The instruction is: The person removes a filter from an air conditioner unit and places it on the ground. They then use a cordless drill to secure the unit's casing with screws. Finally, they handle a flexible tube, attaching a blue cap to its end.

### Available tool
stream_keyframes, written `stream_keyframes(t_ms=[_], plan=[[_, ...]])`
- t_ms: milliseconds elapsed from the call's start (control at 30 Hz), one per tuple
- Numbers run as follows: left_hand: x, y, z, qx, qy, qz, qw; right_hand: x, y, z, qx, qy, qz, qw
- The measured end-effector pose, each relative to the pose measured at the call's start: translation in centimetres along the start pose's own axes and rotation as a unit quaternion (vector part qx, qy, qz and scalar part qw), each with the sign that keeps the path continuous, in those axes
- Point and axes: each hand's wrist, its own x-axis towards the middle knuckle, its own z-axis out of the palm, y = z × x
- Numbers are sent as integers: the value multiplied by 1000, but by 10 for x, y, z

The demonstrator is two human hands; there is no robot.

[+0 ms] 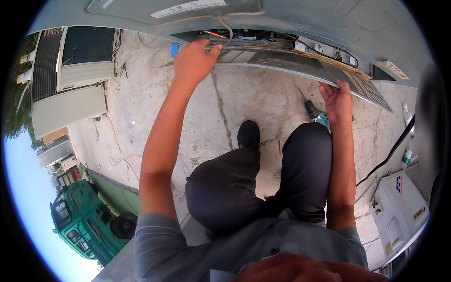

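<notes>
A long grey cover panel (282,65) with slotted vents at its ends hangs tilted along the lower opening of a large grey appliance (310,23). My right hand (337,101) grips the panel's near edge toward its right end, thumb and fingers pinching the rim. At the left end of the opening is my left hand (195,61), thumb and forefinger apart; its other fingers are partly hidden. Just beyond those fingertips lies a slim orange-red rod (214,34) beside a pale bent tube (229,30). A dark round part (246,34) and wiring show inside the opening.
A teal and black power drill (315,113) lies on the cracked concrete floor (206,108) near my right knee. White outdoor units (87,75) stand at the left, another white unit (399,211) at the lower right. A black cable (387,157) hangs on the right; a green truck (87,225) is parked lower left.
</notes>
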Motion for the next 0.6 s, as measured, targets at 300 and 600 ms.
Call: stream_keyframes(t_ms=[300, 600], plan=[[61, 6, 62, 64, -141, -33, 987, 1, 2, 0, 1, -2, 2, 1000], [75, -48, 71, -30, -162, 84, 983, -1, 2, 0, 3, 2, -6, 1000]])
